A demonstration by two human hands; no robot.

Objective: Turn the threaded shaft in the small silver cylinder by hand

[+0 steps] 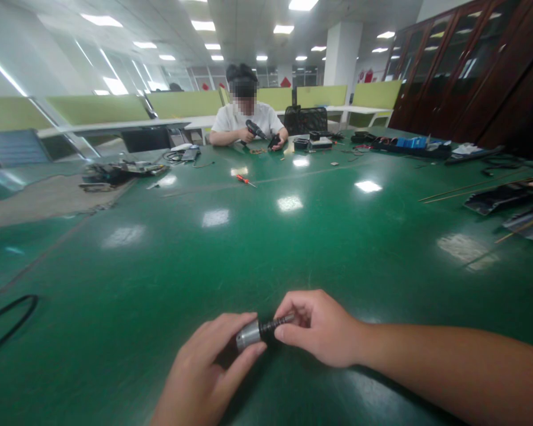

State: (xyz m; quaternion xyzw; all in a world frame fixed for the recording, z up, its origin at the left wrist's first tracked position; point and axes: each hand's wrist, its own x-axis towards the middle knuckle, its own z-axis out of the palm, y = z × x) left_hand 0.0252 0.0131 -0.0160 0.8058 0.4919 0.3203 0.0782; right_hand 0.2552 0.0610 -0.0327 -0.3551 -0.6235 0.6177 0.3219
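Close in front of me, my left hand point(213, 361) grips a silver metal cylinder point(249, 336) between thumb and fingers. From the cylinder's right end sticks out a thin shaft with a dark coil spring point(272, 325) around it. My right hand point(320, 328) is closed in a pinch at the shaft's far tip, its fingertips partly hiding that end. The part is held tilted slightly, right end higher, just above the green table point(204, 266).
A black cable point(13, 319) curves at the left. An orange screwdriver point(245, 180) lies mid-table. Across sits a co-worker point(247, 115) with a power drill point(255, 129). Dark parts point(119, 170) lie at the left; thin rods point(475, 190) and black trays point(506, 198) at the right.
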